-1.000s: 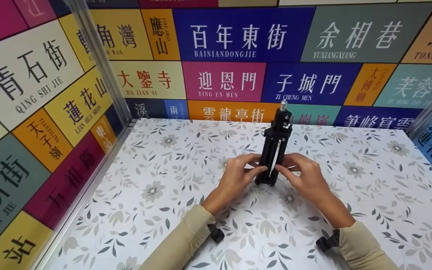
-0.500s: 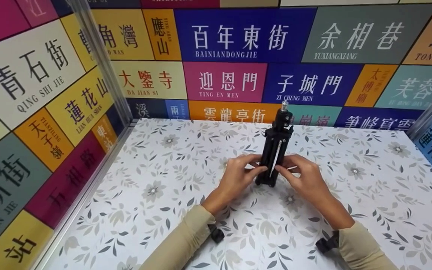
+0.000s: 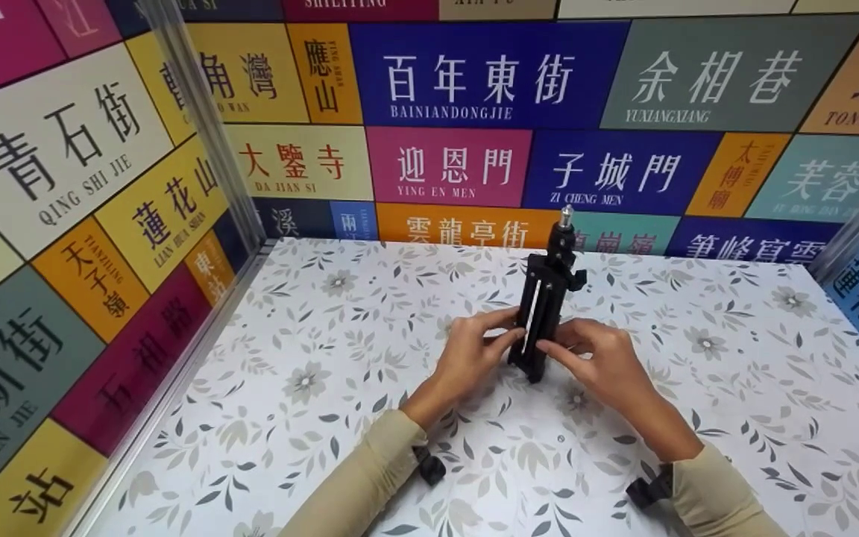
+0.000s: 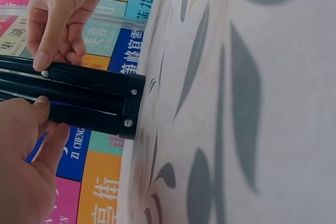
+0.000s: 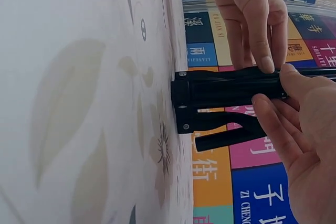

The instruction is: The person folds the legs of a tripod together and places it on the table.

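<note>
A folded black tripod stand (image 3: 549, 298) stands on the table, tilted a little to the right, with a silver stud at its top and a knob on its right side. My left hand (image 3: 470, 347) pinches its lower legs from the left, thumb on the near side. From the right, my right hand (image 3: 601, 350) pinches the lower legs too, with its thumb at the front. In the left wrist view the foot end of the legs (image 4: 105, 80) meets the tabletop. A loose-ended strut (image 5: 218, 141) angles off the legs in the right wrist view.
The table (image 3: 370, 462) has a white cloth with grey leaves and flowers. Colourful sign-covered panels (image 3: 452, 164) rise behind and at both sides. Black wrist mounts (image 3: 429, 466) show under both sleeves.
The tripod stand has turned about its upright axis, so its knob now juts out to the right. Its foot has come slightly nearer, and the right fingers sit a little lower.
</note>
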The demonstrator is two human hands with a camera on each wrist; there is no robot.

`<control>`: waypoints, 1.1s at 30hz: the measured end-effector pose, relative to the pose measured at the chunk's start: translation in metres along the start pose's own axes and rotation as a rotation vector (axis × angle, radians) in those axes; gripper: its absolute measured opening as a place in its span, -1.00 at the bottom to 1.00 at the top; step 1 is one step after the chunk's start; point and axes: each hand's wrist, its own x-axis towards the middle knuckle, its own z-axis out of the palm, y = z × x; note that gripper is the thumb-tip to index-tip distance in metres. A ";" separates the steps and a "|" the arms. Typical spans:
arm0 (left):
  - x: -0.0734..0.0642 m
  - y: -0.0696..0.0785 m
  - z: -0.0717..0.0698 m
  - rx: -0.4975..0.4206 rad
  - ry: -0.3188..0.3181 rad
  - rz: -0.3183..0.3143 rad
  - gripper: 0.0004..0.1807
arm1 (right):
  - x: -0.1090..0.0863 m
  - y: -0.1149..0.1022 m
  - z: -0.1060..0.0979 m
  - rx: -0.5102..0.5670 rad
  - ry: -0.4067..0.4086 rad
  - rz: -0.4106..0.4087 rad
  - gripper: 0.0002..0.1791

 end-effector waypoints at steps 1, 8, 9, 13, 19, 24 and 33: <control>0.000 0.000 0.000 -0.010 -0.002 -0.011 -0.62 | 0.000 0.000 0.001 0.003 0.000 -0.004 -0.84; -0.001 0.000 0.002 -0.043 -0.005 -0.047 -0.64 | 0.000 -0.005 0.003 0.031 -0.019 0.000 -0.85; -0.001 0.000 0.002 -0.046 -0.006 -0.047 -0.64 | -0.001 -0.005 0.003 0.034 -0.020 0.001 -0.85; -0.001 0.000 0.003 -0.067 -0.014 -0.064 -0.64 | -0.001 -0.007 0.003 0.040 -0.020 0.002 -0.85; 0.000 0.000 0.001 -0.094 -0.027 -0.082 -0.64 | 0.000 -0.007 0.002 0.054 -0.038 -0.004 -0.84; 0.002 -0.001 -0.003 -0.121 -0.010 -0.050 -0.64 | 0.002 -0.004 -0.006 0.045 -0.044 -0.023 -0.80; 0.010 0.007 -0.015 -0.172 0.091 0.045 -0.73 | 0.005 0.018 -0.029 0.015 0.062 0.007 -0.84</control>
